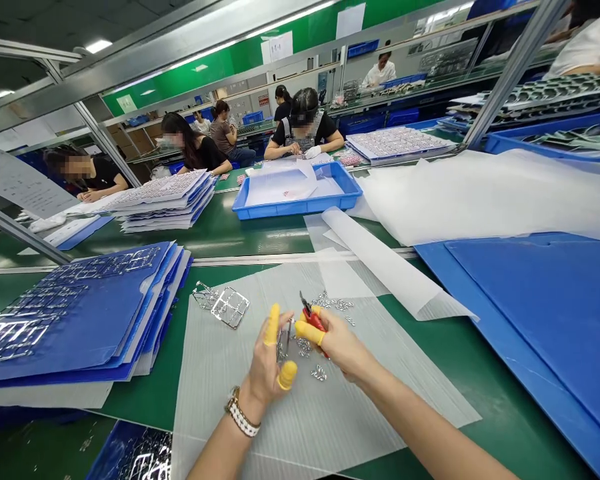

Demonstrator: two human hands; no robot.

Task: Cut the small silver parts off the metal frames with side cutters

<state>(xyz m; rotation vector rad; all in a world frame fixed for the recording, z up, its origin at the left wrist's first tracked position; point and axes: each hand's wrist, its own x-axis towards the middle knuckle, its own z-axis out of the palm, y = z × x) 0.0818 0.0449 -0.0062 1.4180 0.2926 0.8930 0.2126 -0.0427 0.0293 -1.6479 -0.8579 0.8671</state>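
Observation:
My left hand [266, 363], with yellow finger cots on, is at the middle of the sheet. It holds a shiny chrome sprue frame [289, 333], seen nearly edge-on and partly hidden by the fingers. To its right my right hand [337, 337], also in yellow finger cots, is closed round red-handled nippers [313, 317], with the dark jaws pointing up and away. Small silver parts [319, 373] lie in loose clusters under and beyond the hands. More chrome frames [230, 307] rest on the translucent white sheet [220, 387] to the left.
Blue sheets stacked with chrome frames [80, 293] stand at left. A blue tray [290, 208] sits across the bench, near a rolled white sheet [395, 267]. Blue boards [545, 313] lie at right. Several people work beyond; a metal post [515, 73] rises at right.

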